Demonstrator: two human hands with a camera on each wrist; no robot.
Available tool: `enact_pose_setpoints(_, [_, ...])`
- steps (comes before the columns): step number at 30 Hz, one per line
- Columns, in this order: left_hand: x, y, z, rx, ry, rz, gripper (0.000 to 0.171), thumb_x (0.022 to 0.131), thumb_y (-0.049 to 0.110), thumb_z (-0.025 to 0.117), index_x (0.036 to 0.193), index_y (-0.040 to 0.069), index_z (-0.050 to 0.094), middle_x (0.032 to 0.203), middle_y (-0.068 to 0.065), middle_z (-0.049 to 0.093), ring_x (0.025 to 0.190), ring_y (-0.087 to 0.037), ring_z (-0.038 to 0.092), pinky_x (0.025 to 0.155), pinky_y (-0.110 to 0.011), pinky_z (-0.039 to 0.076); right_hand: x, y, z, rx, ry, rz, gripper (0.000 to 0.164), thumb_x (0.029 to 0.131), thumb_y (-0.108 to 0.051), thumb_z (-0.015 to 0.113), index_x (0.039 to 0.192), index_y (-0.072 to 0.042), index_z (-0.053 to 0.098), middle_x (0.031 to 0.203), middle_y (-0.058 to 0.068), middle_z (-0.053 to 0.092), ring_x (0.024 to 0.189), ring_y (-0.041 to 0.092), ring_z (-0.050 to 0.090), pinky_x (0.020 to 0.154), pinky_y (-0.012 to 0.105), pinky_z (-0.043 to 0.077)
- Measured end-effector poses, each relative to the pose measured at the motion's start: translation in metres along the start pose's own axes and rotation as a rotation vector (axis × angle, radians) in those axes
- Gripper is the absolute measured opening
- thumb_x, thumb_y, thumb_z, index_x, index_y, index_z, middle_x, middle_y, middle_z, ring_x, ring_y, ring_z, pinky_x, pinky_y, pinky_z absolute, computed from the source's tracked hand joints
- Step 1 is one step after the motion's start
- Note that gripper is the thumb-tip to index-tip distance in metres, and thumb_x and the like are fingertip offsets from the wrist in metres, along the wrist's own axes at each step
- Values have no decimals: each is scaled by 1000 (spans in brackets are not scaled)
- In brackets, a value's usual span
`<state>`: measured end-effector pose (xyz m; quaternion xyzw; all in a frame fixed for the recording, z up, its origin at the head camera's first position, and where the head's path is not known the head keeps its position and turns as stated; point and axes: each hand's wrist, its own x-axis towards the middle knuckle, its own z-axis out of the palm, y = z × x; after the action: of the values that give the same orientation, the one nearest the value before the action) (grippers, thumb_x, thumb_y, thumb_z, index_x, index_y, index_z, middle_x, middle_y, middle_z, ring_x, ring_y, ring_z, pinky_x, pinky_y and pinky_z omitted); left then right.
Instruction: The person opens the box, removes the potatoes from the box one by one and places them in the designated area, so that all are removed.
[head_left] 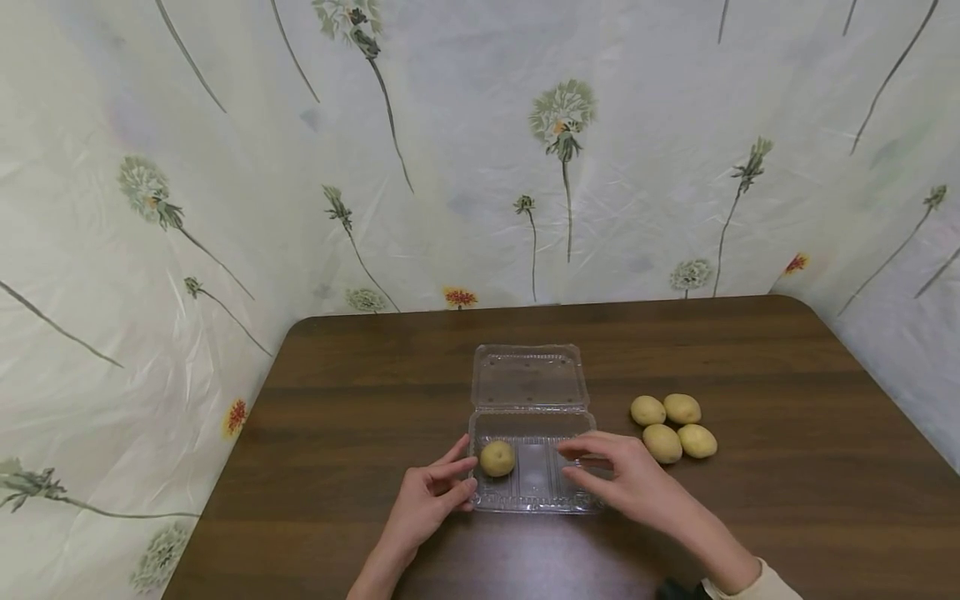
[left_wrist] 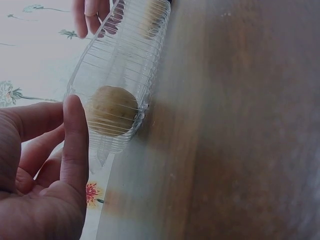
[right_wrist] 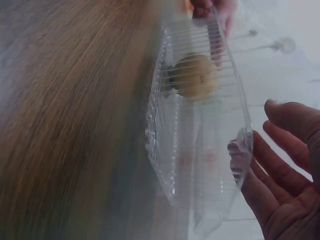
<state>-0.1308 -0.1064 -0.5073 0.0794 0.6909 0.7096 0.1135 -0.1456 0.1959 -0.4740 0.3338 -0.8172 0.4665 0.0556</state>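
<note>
A clear plastic clamshell container (head_left: 534,503) lies on the table with its lid folded back. One potato (head_left: 497,459) sits inside at the left end and also shows through the ribbed wall in both wrist views. My left hand (head_left: 429,502) pinches the container's left rim between thumb and fingers. Over the right end of the container hovers my right hand (head_left: 630,479), thumb and fingers apart with nothing between them. In the right wrist view the right fingers (right_wrist: 280,172) are just beyond the container's rim; whether they touch it I cannot tell.
Several loose potatoes (head_left: 663,443) are grouped on the brown wooden table (head_left: 360,417), to the right of the container. A flower-printed sheet (head_left: 465,150) hangs behind the table and along its sides. A dark object (head_left: 678,590) shows by the right sleeve.
</note>
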Motion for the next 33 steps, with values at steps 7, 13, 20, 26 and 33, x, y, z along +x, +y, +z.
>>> enact_pose_setpoints(7, [0,1,-1,-7,-3,-4,35,88,2,71,121,-6,65,149,-10,43,69,-10,62,70,-33,61,9,3,8,-15,-28,-16,26,90,-12,72,116,-9,69,110,7,69,98,19,66,81,36,59])
enact_pose_setpoints(13, [-1,2,-1,-3,-5,-6,36,88,4,73,122,-5,66,150,-9,43,70,-11,62,71,-33,61,17,5,15,-24,-70,4,27,93,-19,70,118,-12,68,110,6,70,99,20,66,83,35,58])
enact_pose_setpoints(20, [0,1,0,-5,0,-12,35,88,3,72,122,-4,66,149,-9,43,70,-11,63,71,-32,61,28,4,24,-1,-141,54,31,94,-23,69,121,-7,66,112,8,69,99,23,66,85,35,57])
enact_pose_setpoints(26, [0,2,-1,-6,-3,-20,34,89,2,71,122,-4,66,150,-8,42,71,-11,63,71,-33,61,41,1,35,-86,-192,59,36,93,-25,69,125,-9,64,119,3,66,105,20,63,88,38,56])
enact_pose_setpoints(33, [0,3,-1,-6,-11,-24,35,89,4,71,123,-3,65,150,-7,42,72,-11,63,72,-33,61,54,3,48,-118,-241,15,39,92,-22,70,127,-7,62,122,2,65,110,17,61,92,37,54])
